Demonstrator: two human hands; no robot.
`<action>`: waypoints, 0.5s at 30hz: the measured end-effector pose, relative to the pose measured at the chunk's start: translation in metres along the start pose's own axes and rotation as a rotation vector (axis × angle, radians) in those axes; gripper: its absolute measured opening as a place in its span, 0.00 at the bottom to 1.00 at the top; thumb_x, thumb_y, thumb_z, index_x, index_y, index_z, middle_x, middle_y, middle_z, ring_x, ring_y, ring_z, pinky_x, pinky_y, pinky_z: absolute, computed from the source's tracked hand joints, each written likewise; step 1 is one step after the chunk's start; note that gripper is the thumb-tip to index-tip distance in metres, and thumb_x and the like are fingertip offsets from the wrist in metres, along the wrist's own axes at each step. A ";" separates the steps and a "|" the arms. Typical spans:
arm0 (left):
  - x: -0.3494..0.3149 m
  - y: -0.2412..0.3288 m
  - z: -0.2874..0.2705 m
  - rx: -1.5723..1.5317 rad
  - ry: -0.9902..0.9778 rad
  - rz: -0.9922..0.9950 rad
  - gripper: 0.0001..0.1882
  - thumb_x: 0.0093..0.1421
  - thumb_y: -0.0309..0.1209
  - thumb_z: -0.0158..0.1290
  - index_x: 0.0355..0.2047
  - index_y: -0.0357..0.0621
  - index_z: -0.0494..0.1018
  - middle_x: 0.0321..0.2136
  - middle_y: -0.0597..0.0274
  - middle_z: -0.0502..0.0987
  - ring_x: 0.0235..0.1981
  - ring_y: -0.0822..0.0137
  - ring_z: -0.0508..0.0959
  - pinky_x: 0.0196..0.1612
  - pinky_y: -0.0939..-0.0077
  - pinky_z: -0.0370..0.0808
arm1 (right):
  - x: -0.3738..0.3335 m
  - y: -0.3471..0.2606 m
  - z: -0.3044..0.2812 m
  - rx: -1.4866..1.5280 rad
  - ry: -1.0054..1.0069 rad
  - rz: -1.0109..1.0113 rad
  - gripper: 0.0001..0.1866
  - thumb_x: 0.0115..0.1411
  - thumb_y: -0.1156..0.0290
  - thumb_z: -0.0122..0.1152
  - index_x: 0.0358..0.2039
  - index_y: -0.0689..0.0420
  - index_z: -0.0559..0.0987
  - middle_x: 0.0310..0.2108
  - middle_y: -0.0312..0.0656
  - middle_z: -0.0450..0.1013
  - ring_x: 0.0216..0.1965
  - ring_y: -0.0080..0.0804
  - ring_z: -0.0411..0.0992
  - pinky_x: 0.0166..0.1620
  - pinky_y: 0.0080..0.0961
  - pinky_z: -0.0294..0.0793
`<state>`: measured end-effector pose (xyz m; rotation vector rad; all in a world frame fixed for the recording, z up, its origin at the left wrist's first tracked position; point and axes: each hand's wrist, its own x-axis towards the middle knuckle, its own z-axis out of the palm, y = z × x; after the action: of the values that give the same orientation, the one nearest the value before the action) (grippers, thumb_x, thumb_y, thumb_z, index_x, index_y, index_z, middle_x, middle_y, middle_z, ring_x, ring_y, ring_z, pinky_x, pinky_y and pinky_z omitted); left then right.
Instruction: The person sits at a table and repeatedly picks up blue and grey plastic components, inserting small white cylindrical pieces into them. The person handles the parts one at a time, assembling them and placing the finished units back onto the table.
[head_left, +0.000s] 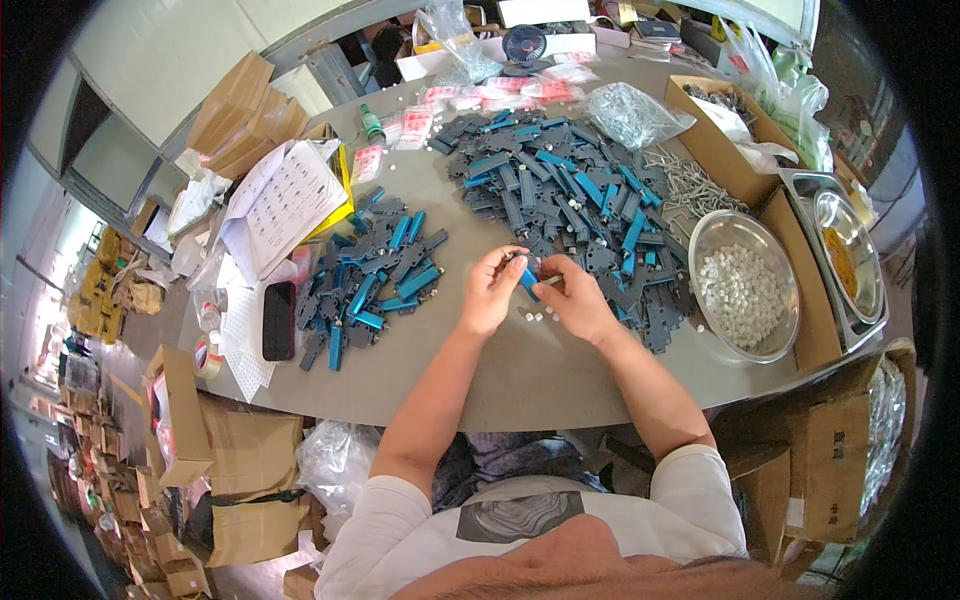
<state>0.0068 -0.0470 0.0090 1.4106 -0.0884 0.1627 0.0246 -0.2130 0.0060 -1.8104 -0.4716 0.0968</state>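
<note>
You have one small part of bright blue and dark grey, long and narrow in shape, between your two hands, above the middle of the grey, smooth worktop. Your left hand is gripping it, with the thumb and fingers closed around its far end. Your right hand is also closed on it, from the right side; I cannot tell if a smaller piece is hidden in these fingers.

As I judge, the work is in the middle. The large heap of blue and dark grey parts lies on the far side and to the right, and the smaller heap of similar parts lies to the left. Perhaps one heap is finished and the other is waiting, but the pieces are too small to tell which. The round, shiny steel bowl on the right holds many small white pieces, and a few loose white pieces lie near your hands. So much supply seems left, and the held part looks not yet finished.
</note>
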 end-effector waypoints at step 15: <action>0.001 0.002 -0.002 -0.474 0.059 -0.051 0.14 0.61 0.35 0.55 0.39 0.34 0.73 0.35 0.52 0.78 0.35 0.62 0.79 0.40 0.68 0.78 | -0.002 -0.022 0.001 -0.279 -0.046 -0.138 0.18 0.59 0.58 0.59 0.28 0.63 0.76 0.22 0.55 0.71 0.25 0.56 0.71 0.29 0.42 0.69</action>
<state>0.0071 -0.0444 0.0109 0.9342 -0.0381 0.1302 0.0160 -0.2079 0.0259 -2.0443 -0.6677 -0.0250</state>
